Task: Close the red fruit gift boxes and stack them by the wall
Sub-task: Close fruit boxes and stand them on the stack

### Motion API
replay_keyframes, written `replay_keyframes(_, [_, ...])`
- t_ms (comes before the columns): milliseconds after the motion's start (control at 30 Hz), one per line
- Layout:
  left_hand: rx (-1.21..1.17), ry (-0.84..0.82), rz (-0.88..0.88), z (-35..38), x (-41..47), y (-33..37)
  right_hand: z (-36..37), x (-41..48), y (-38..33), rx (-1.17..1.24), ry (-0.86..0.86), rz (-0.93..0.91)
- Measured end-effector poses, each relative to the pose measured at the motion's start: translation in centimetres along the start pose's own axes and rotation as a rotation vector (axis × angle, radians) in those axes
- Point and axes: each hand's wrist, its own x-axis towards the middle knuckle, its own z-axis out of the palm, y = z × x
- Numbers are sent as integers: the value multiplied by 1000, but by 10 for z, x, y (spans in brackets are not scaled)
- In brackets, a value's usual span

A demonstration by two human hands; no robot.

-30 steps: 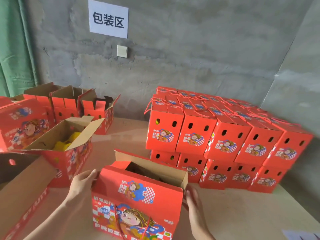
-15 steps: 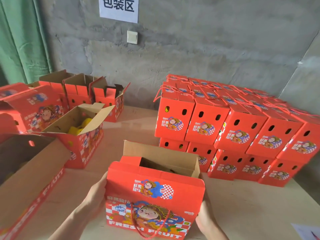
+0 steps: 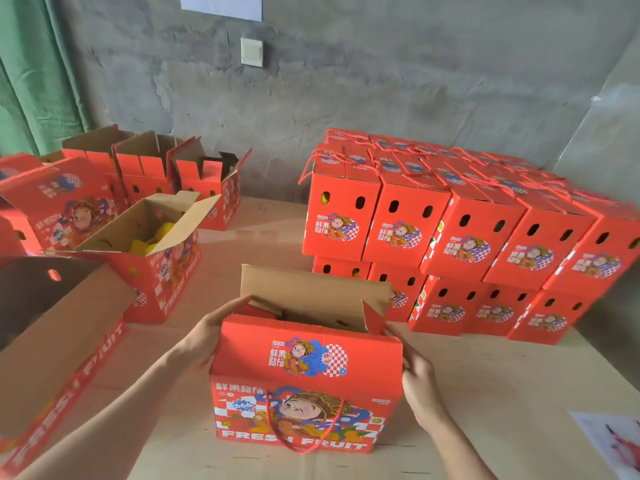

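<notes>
Where everything stands: a pale wooden desk set against a grey concrete wall, with a green curtain at far left, a white switch plate on the wall and the lower edge of a white sign at the top.
Left side: a large open carton in the near corner; behind it an open box with yellow contents; empty open boxes by the wall.
Left hand: grip clamped on the top left corner of the red gift box, thumb on the side flap.
Gift box: upright at the near middle of the desk, back flap raised, rope handle hanging down its front.
Right hand: grip clamped on the top right corner.
Right side: a two-tier stack of closed boxes reaching back to the wall; a printed sheet at the near right edge.
Writing: "FRESH FRUIT" on the gift box's front, under Chinese characters; "FRUIT" on the carton's side.
Change: both hands have climbed from the box's lower sides to its top corners; the sign's characters have slid out of view.
</notes>
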Motion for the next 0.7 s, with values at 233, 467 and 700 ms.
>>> replay_keyframes(233, [-64,60,15,-8,11,-22,-12,7,-10,-233,-167,16])
replay_keyframes(467, [13,120,152,-1,2,-18,-8,10,-18,217,-77,281])
replay_keyframes(700, [125,150,177,1,-2,-14,-6,3,-6,168,-188,242])
